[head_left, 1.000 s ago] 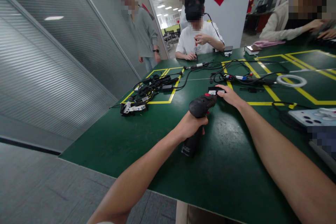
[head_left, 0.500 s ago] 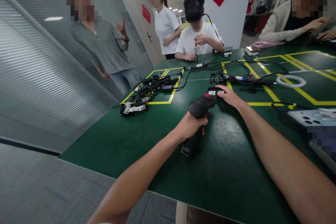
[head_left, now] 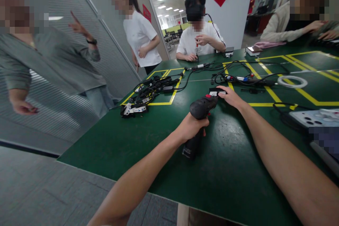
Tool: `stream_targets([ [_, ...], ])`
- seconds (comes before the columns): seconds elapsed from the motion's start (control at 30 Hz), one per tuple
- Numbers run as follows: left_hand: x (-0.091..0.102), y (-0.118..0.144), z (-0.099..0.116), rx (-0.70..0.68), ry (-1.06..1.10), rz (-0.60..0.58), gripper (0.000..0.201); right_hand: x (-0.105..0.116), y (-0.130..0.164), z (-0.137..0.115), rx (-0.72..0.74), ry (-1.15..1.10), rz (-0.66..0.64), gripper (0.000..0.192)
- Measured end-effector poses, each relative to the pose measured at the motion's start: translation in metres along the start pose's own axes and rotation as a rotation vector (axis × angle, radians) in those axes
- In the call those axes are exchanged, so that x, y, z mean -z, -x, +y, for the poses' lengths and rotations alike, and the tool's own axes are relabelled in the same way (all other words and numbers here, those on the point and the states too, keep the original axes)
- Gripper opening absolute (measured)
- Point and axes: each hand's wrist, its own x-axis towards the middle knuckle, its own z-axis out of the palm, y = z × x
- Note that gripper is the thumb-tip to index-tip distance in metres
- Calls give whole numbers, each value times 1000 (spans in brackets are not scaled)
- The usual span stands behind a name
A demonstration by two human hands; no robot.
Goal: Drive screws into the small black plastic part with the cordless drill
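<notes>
My left hand [head_left: 194, 126] is closed round the handle of a black cordless drill [head_left: 200, 107] with red accents. The drill points forward and away from me, and its battery base hangs low over the green table [head_left: 164, 155]. Just past its front end, my right hand [head_left: 230, 96] grips a small black block with a white label [head_left: 217, 92]. The drill's tip is hidden behind its own body, so I cannot tell whether it touches the block.
Tangled black cables [head_left: 156, 90] and a black-and-white part [head_left: 134, 109] lie left. Further right are a cabled tool [head_left: 243, 79], a white tubing coil [head_left: 292, 82] and a phone-like device [head_left: 312, 118]. A person with a headset [head_left: 201, 42] sits opposite; others stand left.
Two standing people at the left have moved further left, the nearer one closer to me. My hands, the drill and the labelled block hold nearly the same position.
</notes>
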Motion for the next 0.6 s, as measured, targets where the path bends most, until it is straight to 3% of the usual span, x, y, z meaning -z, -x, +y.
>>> stream_targets([
  [0.6, -1, 0, 2, 2, 12, 3, 21, 2, 3, -6, -2, 2, 3, 54],
])
